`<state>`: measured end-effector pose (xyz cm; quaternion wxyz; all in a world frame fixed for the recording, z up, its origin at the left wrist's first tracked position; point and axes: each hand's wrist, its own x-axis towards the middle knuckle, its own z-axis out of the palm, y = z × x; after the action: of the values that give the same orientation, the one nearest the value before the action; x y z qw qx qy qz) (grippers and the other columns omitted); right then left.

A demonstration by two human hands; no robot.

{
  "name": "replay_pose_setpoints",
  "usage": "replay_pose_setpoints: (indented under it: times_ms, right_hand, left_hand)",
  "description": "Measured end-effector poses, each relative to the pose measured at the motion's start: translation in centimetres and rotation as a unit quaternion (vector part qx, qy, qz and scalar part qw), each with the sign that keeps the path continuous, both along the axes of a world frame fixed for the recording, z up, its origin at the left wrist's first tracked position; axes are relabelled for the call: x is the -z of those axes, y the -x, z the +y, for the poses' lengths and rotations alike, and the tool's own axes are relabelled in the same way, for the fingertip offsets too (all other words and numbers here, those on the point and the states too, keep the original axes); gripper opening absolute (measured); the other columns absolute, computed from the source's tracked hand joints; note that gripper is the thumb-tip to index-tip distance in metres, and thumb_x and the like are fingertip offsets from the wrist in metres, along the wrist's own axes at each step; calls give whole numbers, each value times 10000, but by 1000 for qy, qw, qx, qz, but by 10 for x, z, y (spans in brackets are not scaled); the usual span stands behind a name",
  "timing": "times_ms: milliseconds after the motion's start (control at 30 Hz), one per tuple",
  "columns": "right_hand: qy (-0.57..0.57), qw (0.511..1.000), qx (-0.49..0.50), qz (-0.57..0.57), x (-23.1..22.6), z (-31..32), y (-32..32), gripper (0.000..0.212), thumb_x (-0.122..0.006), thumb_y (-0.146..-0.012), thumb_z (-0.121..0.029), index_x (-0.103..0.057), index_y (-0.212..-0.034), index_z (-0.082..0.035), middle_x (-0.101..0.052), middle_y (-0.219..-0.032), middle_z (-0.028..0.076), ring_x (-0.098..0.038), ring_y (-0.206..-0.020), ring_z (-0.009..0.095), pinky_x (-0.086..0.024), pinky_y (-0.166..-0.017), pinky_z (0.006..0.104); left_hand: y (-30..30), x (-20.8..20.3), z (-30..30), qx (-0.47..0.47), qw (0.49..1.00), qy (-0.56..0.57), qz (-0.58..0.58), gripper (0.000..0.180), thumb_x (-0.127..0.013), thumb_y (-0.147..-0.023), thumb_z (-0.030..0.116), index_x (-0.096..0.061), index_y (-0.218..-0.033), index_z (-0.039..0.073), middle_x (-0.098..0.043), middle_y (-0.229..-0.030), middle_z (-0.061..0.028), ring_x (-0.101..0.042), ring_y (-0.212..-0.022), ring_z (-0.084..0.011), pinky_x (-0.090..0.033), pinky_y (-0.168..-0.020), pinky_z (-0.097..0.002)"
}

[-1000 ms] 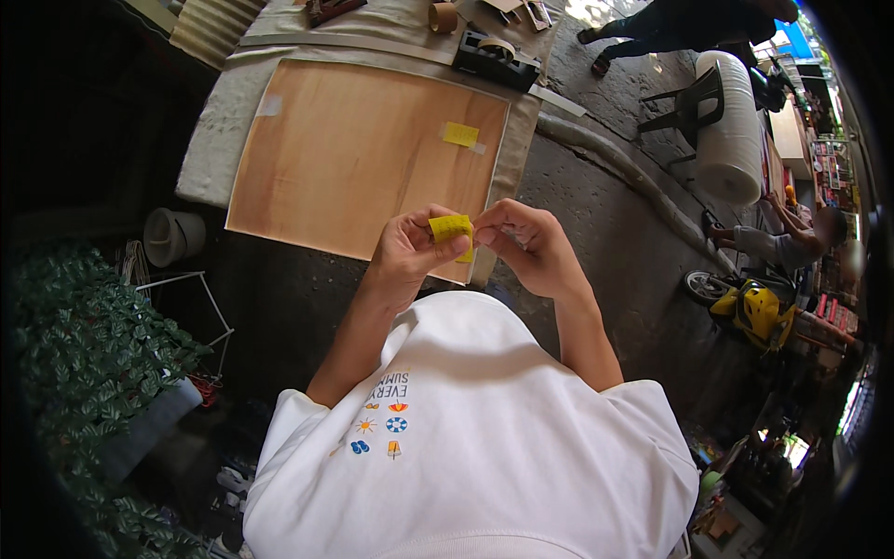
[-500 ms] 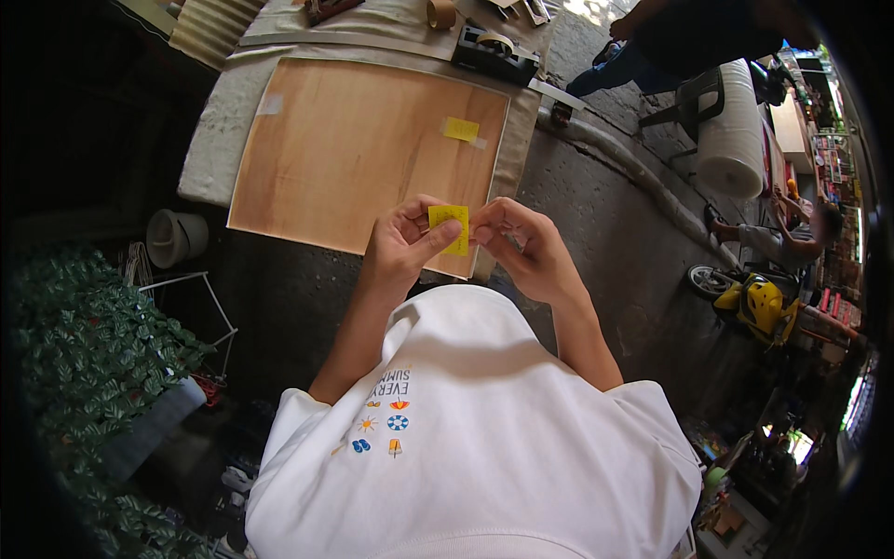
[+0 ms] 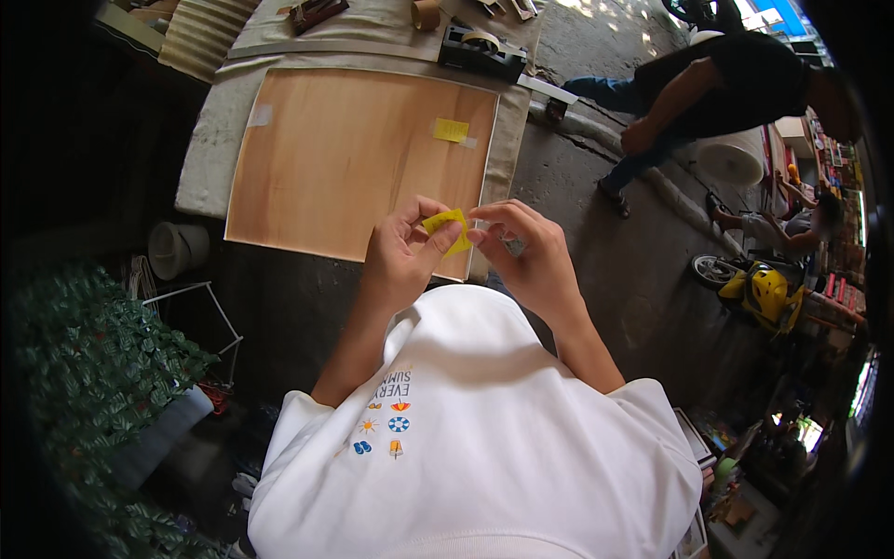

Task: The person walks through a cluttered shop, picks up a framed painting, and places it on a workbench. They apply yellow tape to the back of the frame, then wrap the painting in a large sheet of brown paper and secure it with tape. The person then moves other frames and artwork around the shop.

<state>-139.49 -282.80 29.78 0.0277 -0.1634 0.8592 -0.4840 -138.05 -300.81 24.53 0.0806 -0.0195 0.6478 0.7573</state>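
Yellow note is near the middle of the frame, pinched by the left hand, probably to keep it steady; the right hand has narrow fingers beside it (whether holding something, I cannot tell).

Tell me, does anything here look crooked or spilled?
The wooden board looks a bit off: its near left corner pokes past the edge of the table. I see nothing spilled. The yellow paper in the left hand is tilted too.
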Motion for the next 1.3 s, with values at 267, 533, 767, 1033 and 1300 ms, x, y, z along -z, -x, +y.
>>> replay_pose_setpoints:
  times_ms: [267,533,767,1033,1300]
  right_hand:
    - [-51,996,63,32,22,1,-3,105,-702,-860,-111,-647,-894,-29,-657,-804,108,-652,-693,266,-502,-609,363]
    - [-107,988,64,90,29,8,-5,78,-716,-827,-108,-652,-829,-62,-639,-744,82,-621,-683,266,-471,-615,380]
    - [-126,985,91,70,29,10,-14,86,-715,-836,-150,-677,-819,-75,-639,-740,66,-625,-688,262,-481,-619,377]
    - [-166,974,146,42,42,2,-32,161,-706,-856,-222,-674,-814,-70,-658,-751,77,-649,-722,269,-504,-639,386]
    - [-210,955,192,-88,77,11,-51,310,-707,-847,-310,-618,-870,-13,-677,-789,156,-688,-822,335,-534,-707,422]
  left_hand:
    - [1,-13,11,-12,990,143,-1,201,-717,-903,198,-652,-946,13,-680,-829,-49,-621,-739,-104,-501,-688,-261]
    - [6,0,11,11,979,197,42,218,-748,-873,217,-677,-914,15,-709,-841,-66,-654,-739,-142,-520,-685,-288]
    - [1,6,13,29,980,198,19,206,-750,-868,197,-675,-909,9,-711,-824,-72,-659,-723,-134,-519,-665,-280]
    - [-5,21,10,72,978,194,-5,172,-726,-887,153,-661,-916,-4,-696,-804,-63,-643,-686,-110,-500,-628,-251]
    - [-11,68,31,114,980,164,-1,149,-696,-914,106,-624,-898,-23,-648,-818,-37,-610,-748,-84,-483,-653,-220]
